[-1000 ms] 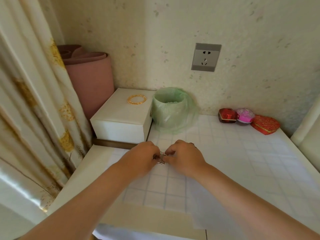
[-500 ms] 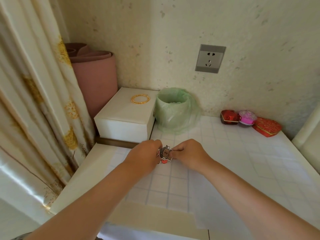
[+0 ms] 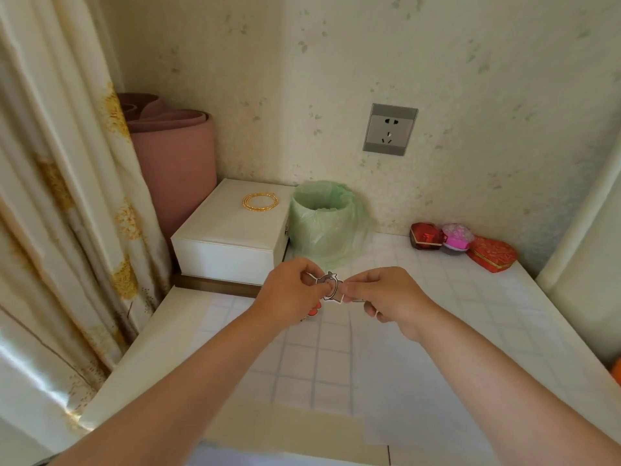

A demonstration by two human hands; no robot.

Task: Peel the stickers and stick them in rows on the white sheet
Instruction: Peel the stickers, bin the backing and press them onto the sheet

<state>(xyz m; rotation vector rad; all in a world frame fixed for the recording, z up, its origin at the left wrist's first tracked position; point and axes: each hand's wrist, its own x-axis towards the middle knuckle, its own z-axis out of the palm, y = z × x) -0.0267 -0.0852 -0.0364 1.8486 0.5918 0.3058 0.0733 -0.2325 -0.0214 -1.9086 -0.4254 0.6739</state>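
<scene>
Head view: both forearms enter from the lower edge of the frame and meet at the centre. The left hand (image 3: 289,294) and the right hand (image 3: 386,297) hold one small sticker (image 3: 331,287) between them, clear of the table (image 3: 151,348). The thumb and fingers of the left hand pinch the sticker's left edge, and the thumb and fingers of the right hand pinch its right edge. The remaining right fingers are curled under the palm. The sticker is white-edged with a grey-brown figure, but its design is too small to read. A small red piece (image 3: 314,311) shows just below the left hand; what it belongs to cannot be told. The white sheet (image 3: 420,381) lies flat on the grid-patterned table surface, in the lower centre and lower right of the frame beneath the forearms. Above the hands stands a bin lined with a green bag (image 3: 322,223). A white box (image 3: 235,237) sits just left of the bin, with a gold bangle (image 3: 260,201) on its lid. A pink roll (image 3: 174,163) stands behind the box beside a curtain (image 3: 60,196) at the left edge. A wall socket (image 3: 389,129) is mounted upper centre. Three small gift boxes (image 3: 457,237) sit against the wall at centre right.
</scene>
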